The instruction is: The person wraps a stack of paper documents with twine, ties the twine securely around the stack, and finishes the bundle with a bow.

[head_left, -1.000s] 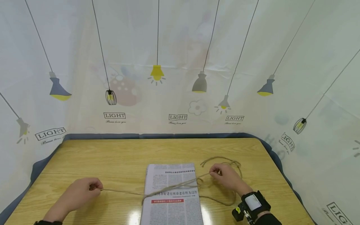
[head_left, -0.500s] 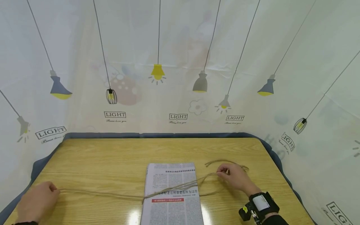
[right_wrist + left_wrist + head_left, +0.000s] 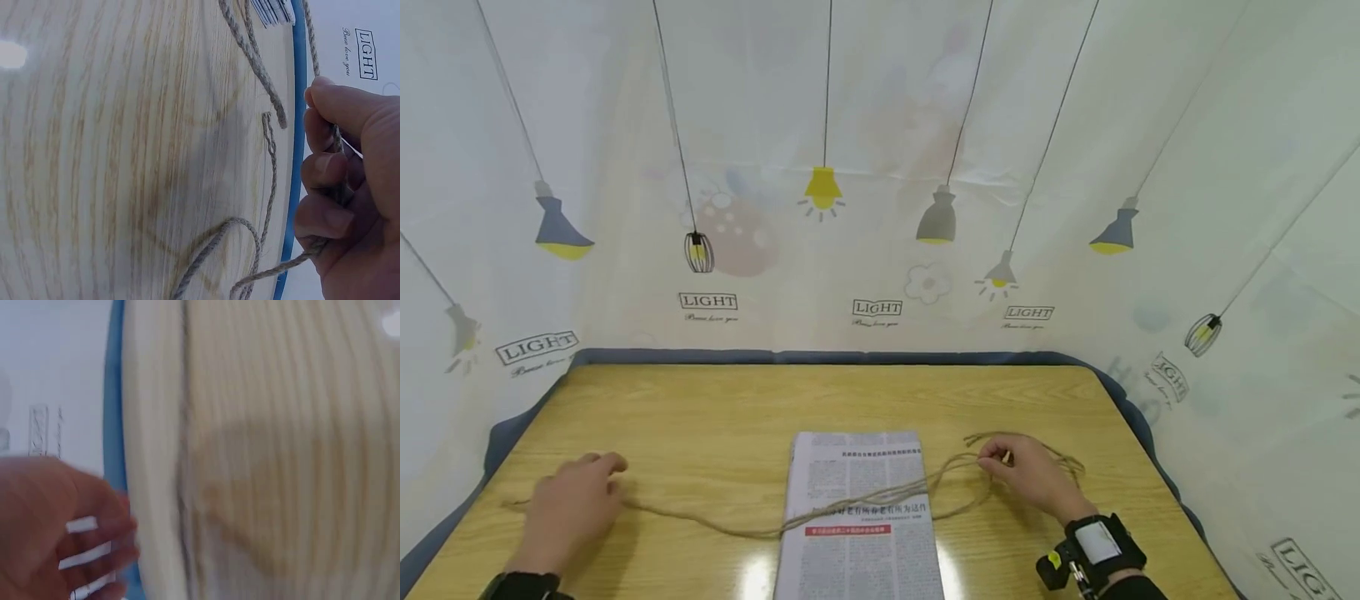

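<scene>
A folded stack of newspaper (image 3: 861, 554) lies on the wooden table, crossed by lengths of brown twine (image 3: 857, 504). My right hand (image 3: 1028, 479), beyond the stack's right edge, pinches twine between thumb and forefinger. In the right wrist view the twine (image 3: 312, 37) passes through that hand's curled fingers (image 3: 325, 170). My left hand (image 3: 571, 504) is above the left part of the table, over a slack twine strand whose end shows to its left. The left wrist view is blurred; there the left hand (image 3: 37, 519) has loosely bent fingers, and nothing shows between them.
The table's (image 3: 692, 408) far edge has a dark blue border (image 3: 820, 357), with a lamp-patterned cloth (image 3: 760, 125) behind it. Loose twine loops and ends lie around the right hand. A black strap with a device (image 3: 1093, 542) sits on the right wrist.
My left hand pulled the twine out left, then let it go and came back rightward; that strand now sags on the table. My right hand shifted slightly right, still pinching twine.
</scene>
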{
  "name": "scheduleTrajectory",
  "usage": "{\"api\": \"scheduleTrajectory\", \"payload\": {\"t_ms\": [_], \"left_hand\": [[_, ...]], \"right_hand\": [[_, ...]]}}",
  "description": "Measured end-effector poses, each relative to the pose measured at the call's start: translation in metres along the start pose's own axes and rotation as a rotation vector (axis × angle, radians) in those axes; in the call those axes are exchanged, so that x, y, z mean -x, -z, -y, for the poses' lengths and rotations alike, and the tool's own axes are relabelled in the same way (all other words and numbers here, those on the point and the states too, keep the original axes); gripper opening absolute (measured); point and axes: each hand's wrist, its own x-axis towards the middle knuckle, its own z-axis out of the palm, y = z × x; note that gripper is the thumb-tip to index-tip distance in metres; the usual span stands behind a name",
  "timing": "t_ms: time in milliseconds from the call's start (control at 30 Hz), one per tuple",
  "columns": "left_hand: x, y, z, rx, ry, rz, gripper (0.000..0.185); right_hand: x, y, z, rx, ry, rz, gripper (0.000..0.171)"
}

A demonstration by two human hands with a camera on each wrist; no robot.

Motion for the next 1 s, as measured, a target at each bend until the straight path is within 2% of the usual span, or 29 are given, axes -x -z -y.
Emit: {"api": "scheduleTrajectory", "payload": {"t_ms": [67, 167, 267, 367, 500, 633, 733, 800, 900, 1000], "left_hand": [[-0.002, -0.005, -0.028, 0.092, -0.13, 0.013, 0.017], [-0.001, -0.018, -0.072, 0.275, -0.271, 0.156, 0.012], [0.005, -0.034, -0.106, 0.381, -0.4, 0.266, 0.014], [0.011, -0.046, -0.128, 0.461, -0.454, 0.349, 0.017], [0.013, -0.054, -0.14, 0.525, -0.47, 0.394, 0.014], [0.013, -0.049, -0.139, 0.503, -0.467, 0.38, 0.007], [0.012, -0.035, -0.126, 0.518, -0.466, 0.344, 0.009], [0.011, -0.022, -0.111, 0.605, -0.46, 0.345, 0.016], [0.011, -0.004, -0.08, 0.835, -0.428, 0.422, 0.024], [0.014, 0.01, -0.05, 1.005, -0.31, 0.482, 0.023]], "right_hand": [[0.0, 0.001, 0.0, 0.008, 0.008, -0.011, 0.013], [0.001, 0.001, 0.001, 0.02, 0.007, -0.025, 0.01], [0.0, -0.001, 0.0, 0.018, 0.005, -0.032, 0.01], [-0.001, -0.004, 0.0, 0.009, 0.004, -0.036, 0.01], [-0.002, -0.007, 0.001, -0.003, 0.004, -0.043, 0.008], [-0.002, -0.008, 0.001, -0.026, 0.012, -0.041, 0.009], [0.001, -0.007, 0.0, -0.035, -0.004, -0.043, 0.011], [0.003, -0.006, 0.0, -0.032, -0.015, -0.046, 0.013], [0.005, -0.004, 0.001, -0.021, -0.022, -0.06, 0.015], [0.007, -0.002, 0.002, -0.029, -0.007, -0.065, 0.016]]}}
